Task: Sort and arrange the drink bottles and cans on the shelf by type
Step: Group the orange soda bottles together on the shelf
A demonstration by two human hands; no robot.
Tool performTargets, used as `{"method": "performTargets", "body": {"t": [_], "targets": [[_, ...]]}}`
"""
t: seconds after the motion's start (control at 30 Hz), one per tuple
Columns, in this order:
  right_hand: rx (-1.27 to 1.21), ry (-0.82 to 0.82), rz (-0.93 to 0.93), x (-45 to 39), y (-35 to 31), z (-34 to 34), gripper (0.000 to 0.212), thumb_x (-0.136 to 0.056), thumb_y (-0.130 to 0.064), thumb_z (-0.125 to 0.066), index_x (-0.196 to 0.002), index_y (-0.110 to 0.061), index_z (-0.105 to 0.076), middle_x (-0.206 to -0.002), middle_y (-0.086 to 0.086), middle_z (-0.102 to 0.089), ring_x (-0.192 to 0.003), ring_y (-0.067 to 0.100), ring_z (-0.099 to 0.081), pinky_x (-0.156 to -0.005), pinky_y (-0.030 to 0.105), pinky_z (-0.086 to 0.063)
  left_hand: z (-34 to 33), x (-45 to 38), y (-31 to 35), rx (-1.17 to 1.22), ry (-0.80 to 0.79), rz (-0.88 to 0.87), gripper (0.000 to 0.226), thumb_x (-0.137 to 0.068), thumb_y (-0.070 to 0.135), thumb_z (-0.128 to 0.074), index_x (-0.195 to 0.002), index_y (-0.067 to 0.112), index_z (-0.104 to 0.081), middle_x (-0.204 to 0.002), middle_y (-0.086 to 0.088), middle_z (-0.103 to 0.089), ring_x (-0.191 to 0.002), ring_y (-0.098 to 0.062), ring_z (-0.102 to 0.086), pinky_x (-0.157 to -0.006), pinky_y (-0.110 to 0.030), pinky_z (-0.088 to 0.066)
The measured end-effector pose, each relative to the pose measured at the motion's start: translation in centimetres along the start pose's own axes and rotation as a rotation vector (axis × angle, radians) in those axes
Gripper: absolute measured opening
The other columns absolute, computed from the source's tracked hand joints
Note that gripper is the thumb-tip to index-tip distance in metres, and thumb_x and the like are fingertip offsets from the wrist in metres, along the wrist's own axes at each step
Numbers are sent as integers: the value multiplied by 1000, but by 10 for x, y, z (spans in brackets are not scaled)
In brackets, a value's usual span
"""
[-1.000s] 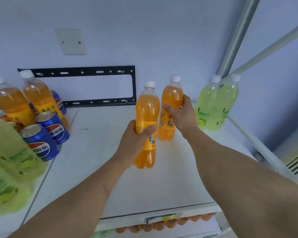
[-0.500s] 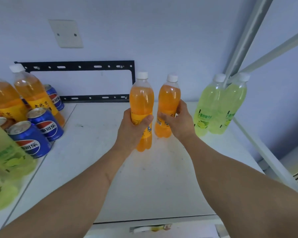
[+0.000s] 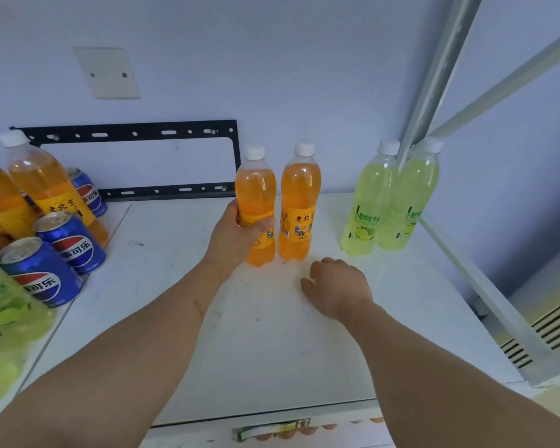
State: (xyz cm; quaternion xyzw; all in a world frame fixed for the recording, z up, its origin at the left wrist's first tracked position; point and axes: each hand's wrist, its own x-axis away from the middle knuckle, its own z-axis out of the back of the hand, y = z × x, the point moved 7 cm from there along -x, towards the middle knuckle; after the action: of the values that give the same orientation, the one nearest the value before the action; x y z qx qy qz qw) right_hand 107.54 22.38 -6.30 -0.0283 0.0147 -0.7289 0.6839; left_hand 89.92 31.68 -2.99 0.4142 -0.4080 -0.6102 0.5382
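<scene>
White shelf [image 3: 272, 344] runs across most of the view, w/ a wall behind and a black metal bracket [image 3: 133, 132] fixed to it. Grey frame post [image 3: 434, 85] rises at the right rear.

Left edge: two lime-green bottles [image 3: 0, 305], partly cut off and blurred, in front of two orange bottles [image 3: 46, 189] and three blue cola cans [image 3: 42, 273], all crowded together. Can tops face the camera, so they look tilted (wide-angle lens; can't tell for sure).

Right rear: a pair of green lime soda bottles [image 3: 369, 208] standing upright, touching each other, just beside the post.

Centre rear: two orange soda bottles, upright, side by side, bases on the shelf. The left one [image 3: 256, 189] is gripped by the left hand [image 3: 236, 237], fingers and thumb wrapped round its label area. The right one [image 3: 301, 202] stands free, nothing touching it except poss. its neighbour.

Right hand [image 3: 337, 286] sits in front of the free bottle, near but apart from it, fingers loosely curled, holding nothing, low over the shelf.

Shelf front edge carries a small price tag strip [image 3: 272, 431].
</scene>
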Motion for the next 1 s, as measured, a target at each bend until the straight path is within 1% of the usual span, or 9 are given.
{"method": "performTargets", "body": {"t": [0.23, 0.4, 0.47, 0.53, 0.6, 0.7, 0.77, 0.83, 1.0], "targets": [[23, 16, 57, -4, -13, 1, 39, -99, -43, -37, -116, -17, -61, -108, 3, -61, -102, 24, -57, -75, 31, -43, 0, -13, -5, -51, -59, 0, 75, -80, 55, -69, -143, 30, -37, -140, 4, -52, -123, -21, -53, -101, -48, -48], [52, 45, 115, 0, -30, 8, 36, -100, -40, -37, -114, -16, -60, -107, 4, -60, -101, 26, -56, -70, 30, -38, 5, -10, -12, -103, -71, -1, 80, -79, 58, -70, -144, 27, -36, -142, 3, -49, -125, -22, -51, -100, -44, -48], [79, 55, 152, 6, -38, 13, 36, -101, -39, -36, -116, -16, -59, -109, 4, -60, -101, 26, -56, -70, 31, -39, 13, 4, -22, -179, -30, 44, 81, -82, 63, -63, -146, 23, -34, -145, 3, -46, -127, -21, -50, -100, -41, -47], [142, 72, 216, 14, -51, 18, 35, -101, -37, -34, -116, -15, -58, -109, 6, -60, -101, 26, -56, -70, 31, -36, 35, 30, -33, -410, 104, 44, 70, -89, 64, -52, -143, 22, -42, -142, 4, -50, -123, -19, -54, -97, -37, -46], [202, 83, 288, 25, -69, 22, 34, -102, -34, -33, -117, -14, -57, -111, 7, -59, -103, 27, -55, -71, 32, -34, 54, 64, -33, -769, 168, -73, 54, -96, 57, -42, -136, 22, -52, -136, 4, -55, -116, -19, -57, -92, -35, -48], [277, 105, 395, 50, -104, 24, 31, -102, -27, -35, -121, -13, -56, -115, 8, -58, -106, 27, -55, -72, 34, -34, 69, 117, -30, -1200, 143, -338, 40, -100, 42, -39, -118, 16, -65, -114, -2, -64, -96, -24, -61, -75, -36, -48], [305, 130, 466, 73, -128, 24, 30, -101, -24, -36, -122, -14, -55, -117, 8, -58, -107, 28, -55, -73, 35, -35, 83, 152, -24, -1314, 144, -455, 29, -94, 35, -53, -93, 11, -71, -90, -6, -67, -77, -27, -62, -63, -34, -45], [303, 150, 535, 98, -153, 25, 31, -101, -24, -34, -122, -15, -55, -118, 7, -58, -109, 27, -54, -78, 36, -39, 103, 187, -20, -1372, 194, -494, 21, -82, 29, -68, -73, 10, -70, -70, -6, -63, -61, -29, -59, -54, -31, -42], [289, 181, 691, 151, -217, 30, 31, -101, -27, -33, -121, -16, -55, -119, 6, -57, -110, 26, -53, -84, 36, -40, 157, 269, -18, -1480, 243, -495, 18, -74, 23, -73, -63, 11, -64, -60, -5, -56, -52, -28, -54, -49, -28, -35]]}}
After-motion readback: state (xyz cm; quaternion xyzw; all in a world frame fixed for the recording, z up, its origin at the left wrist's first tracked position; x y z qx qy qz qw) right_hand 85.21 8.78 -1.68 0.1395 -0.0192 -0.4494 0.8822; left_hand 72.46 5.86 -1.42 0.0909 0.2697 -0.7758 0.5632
